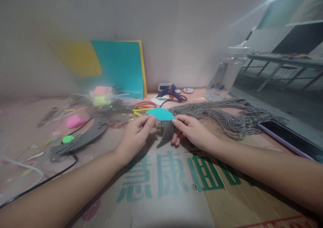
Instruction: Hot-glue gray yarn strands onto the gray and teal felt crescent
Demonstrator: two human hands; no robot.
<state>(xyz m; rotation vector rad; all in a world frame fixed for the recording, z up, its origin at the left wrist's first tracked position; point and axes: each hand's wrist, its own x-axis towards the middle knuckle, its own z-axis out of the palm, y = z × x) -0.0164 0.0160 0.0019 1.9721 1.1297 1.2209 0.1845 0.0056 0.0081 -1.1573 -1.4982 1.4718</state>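
Observation:
Above the cardboard, my left hand (137, 134) and my right hand (191, 130) pinch opposite edges of a turquoise rounded craft piece (160, 113). A dark grey, curved, tapering part (166, 133) hangs down from its lower edge. Whether that part is wound cord or cloth is not clear. My left thumb and fingertips close on the left edge. On the right edge, my right thumb presses against the index finger, while the other fingers curl behind the grey part. Just beyond the hands lie tools with yellow handles (139, 111) and orange handles (146, 104).
Grey cord (227, 115) lies bundled at right, beside a phone (290, 139) and clear bottle (224, 75). A blue glue gun (171, 94) stands behind. At left are a grey curved piece (83, 142), black cable (55, 174) and pink lump (75, 121). Turquoise sheets (118, 68) lean on the wall.

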